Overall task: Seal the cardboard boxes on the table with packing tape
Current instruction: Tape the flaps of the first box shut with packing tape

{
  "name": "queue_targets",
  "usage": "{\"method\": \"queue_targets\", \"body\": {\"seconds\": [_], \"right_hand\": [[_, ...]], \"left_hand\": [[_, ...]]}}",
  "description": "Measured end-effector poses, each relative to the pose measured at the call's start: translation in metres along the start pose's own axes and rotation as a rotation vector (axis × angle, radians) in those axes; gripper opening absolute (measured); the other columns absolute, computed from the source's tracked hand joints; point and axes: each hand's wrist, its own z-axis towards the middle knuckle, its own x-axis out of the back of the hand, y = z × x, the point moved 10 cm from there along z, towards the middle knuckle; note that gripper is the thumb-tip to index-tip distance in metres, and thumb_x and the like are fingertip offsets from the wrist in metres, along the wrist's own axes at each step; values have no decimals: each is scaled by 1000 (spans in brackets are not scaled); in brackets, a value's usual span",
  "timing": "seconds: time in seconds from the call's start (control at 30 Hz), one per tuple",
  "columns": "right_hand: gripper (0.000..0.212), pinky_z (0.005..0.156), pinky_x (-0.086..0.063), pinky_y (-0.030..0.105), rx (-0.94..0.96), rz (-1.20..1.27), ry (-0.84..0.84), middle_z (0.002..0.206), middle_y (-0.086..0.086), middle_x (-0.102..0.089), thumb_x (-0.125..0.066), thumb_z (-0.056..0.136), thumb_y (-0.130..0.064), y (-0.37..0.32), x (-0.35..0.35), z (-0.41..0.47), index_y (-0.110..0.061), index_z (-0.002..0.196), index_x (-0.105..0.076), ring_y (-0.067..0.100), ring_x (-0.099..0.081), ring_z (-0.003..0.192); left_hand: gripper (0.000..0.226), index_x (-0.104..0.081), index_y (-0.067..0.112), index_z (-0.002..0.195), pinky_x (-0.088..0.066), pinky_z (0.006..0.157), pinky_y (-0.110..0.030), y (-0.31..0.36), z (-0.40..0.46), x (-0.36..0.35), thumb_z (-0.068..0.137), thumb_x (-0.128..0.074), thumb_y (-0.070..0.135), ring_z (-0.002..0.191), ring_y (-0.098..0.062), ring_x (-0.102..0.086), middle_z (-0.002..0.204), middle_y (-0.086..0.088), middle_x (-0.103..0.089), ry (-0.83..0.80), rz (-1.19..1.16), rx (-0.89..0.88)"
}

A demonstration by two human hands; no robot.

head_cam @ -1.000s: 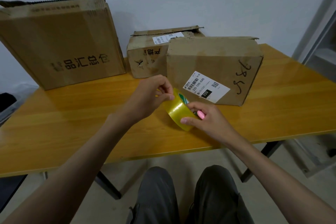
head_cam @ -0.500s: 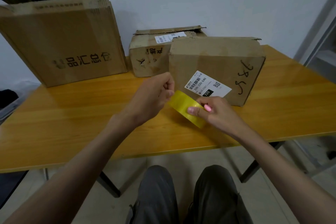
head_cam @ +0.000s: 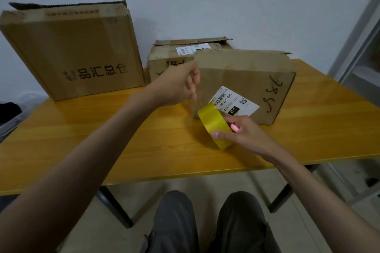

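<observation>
My right hand (head_cam: 241, 133) grips a yellow roll of packing tape (head_cam: 213, 123) just above the table, in front of the nearest cardboard box (head_cam: 242, 72). That box carries a white shipping label (head_cam: 234, 102) and black handwriting. My left hand (head_cam: 178, 86) is raised to the left of the box and pinches the free end of a clear tape strip (head_cam: 195, 100) that stretches down to the roll. A smaller box (head_cam: 164, 61) stands behind it, and a large box (head_cam: 72, 51) stands at the back left.
The orange wooden table (head_cam: 102, 135) carries all three boxes against a pale wall. A grey frame (head_cam: 359, 51) stands at the right. My knees in grey trousers (head_cam: 205, 222) show below the table's front edge.
My left hand has risen away from the roll, drawing out a length of clear tape. My right hand with the roll has stayed low in front of the labelled box.
</observation>
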Motion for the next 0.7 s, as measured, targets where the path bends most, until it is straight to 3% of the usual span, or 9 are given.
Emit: {"method": "queue_targets", "body": {"seconds": [0.07,0.13,0.27,0.37,0.4,0.43,0.5,0.6,0.7], "right_hand": [[37,82,-51,45,-6,31,-1,96,12,-75,-79,80,-50,-5,-6,-1,-13,88,-74,26,-70,98],[47,93,-53,50,-38,60,2,102,15,-75,-78,78,-57,-4,-13,3,-12,92,-75,31,-71,102],[109,102,-43,67,-69,126,14,114,35,-61,-71,59,-88,-5,-26,13,10,105,-61,40,-70,99],[96,95,-53,40,-60,246,94,107,34,-66,-72,66,-81,-5,-32,16,8,101,-66,34,-70,100],[96,107,-24,44,-65,281,121,97,31,-69,-74,65,-81,-4,-34,14,8,101,-66,36,-68,91],[102,74,-32,32,-73,311,138,87,27,-66,-75,60,-83,-3,-37,12,10,101,-65,31,-62,82],[111,72,-46,48,-88,369,172,82,24,-59,-77,55,-85,1,-39,10,15,101,-59,22,-53,80],[115,71,-43,42,-116,419,224,83,22,-58,-78,53,-84,5,-36,7,16,105,-55,23,-52,81],[107,67,-37,39,-150,419,242,80,11,-51,-79,54,-84,8,-31,4,11,93,-50,22,-47,78]], "left_hand": [[29,-51,18,94,-45,60,-13,9,9,3,88,-65,-7,68,7,-65,77,1,-70,-38,80,-3],[32,-50,21,89,-50,68,-26,20,17,9,88,-60,-9,76,1,-67,74,3,-70,-58,176,-10],[28,-53,16,93,-54,77,-41,50,20,36,84,-53,-11,83,-14,-68,74,2,-68,5,277,-90],[28,-47,17,93,-50,72,-43,67,19,40,83,-49,-9,87,-27,-64,81,1,-59,28,334,-177],[29,-45,17,95,-47,70,-41,65,20,35,84,-51,-9,87,-27,-61,82,4,-53,5,364,-179],[32,-44,17,99,-43,67,-36,62,21,29,83,-57,-8,85,-24,-56,83,6,-48,-24,394,-171],[49,-45,16,109,-37,63,-28,57,23,18,76,-75,-2,84,-20,-46,90,8,-43,-74,462,-166],[55,-45,19,116,-38,63,-33,61,27,15,75,-74,-2,92,-23,-50,104,2,-44,-36,536,-215],[51,-49,17,115,-45,69,-38,63,35,22,76,-77,0,96,-29,-56,95,1,-47,-20,554,-130]]}}
